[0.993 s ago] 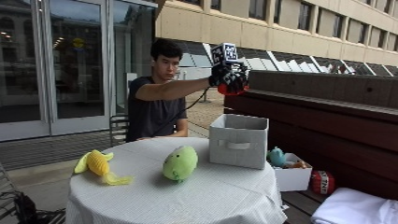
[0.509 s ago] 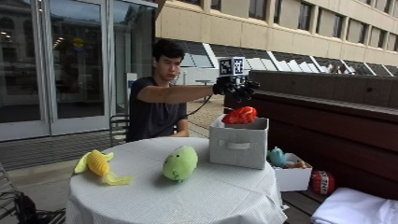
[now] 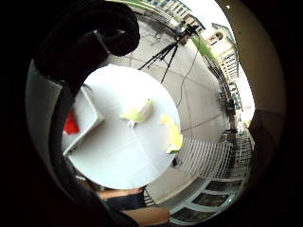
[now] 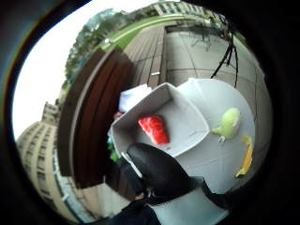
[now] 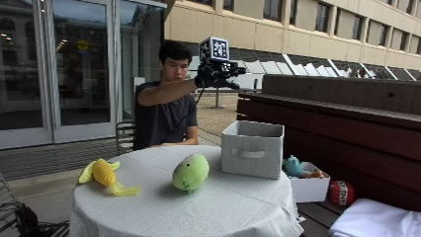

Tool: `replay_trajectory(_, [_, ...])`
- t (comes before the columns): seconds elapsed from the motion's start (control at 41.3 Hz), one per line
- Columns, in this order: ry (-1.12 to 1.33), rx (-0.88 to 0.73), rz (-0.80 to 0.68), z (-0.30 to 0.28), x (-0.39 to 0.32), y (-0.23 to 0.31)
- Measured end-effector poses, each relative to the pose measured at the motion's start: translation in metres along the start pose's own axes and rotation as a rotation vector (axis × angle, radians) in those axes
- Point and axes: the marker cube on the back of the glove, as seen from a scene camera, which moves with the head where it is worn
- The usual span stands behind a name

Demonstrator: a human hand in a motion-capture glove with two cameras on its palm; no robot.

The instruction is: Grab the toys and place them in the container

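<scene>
On the round worktop (image 5: 197, 207), the green toy (image 5: 190, 172) lies nearest, at about 6 o'clock from the container (image 5: 252, 148); the yellow toy (image 5: 104, 174) lies at 9 o'clock. The next pick should be made on the green toy, approached from above. The gloved right hand (image 5: 214, 76) is held high above the container, its grip relaxed and empty. Inside the container a red toy (image 4: 153, 129) is seen.

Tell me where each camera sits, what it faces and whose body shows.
Outside view: beside the table, facing the seated person, whose raised gloved right hand is above the grey container.
Little finger palm view: looks down at the table; black glove at its edge.
Thumb palm view: looks into the container at the red toy; gloved thumb shows.
All share the green toy and yellow toy.
</scene>
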Motion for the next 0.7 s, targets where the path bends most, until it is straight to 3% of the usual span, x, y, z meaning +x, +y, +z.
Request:
replay_trajectory(0.315, [0.044, -0.118, 0.091, 0.079, 0.120, -0.016])
replay_trajectory(0.702, [0.011, -0.233, 0.128, 0.204, 0.171, -0.012])
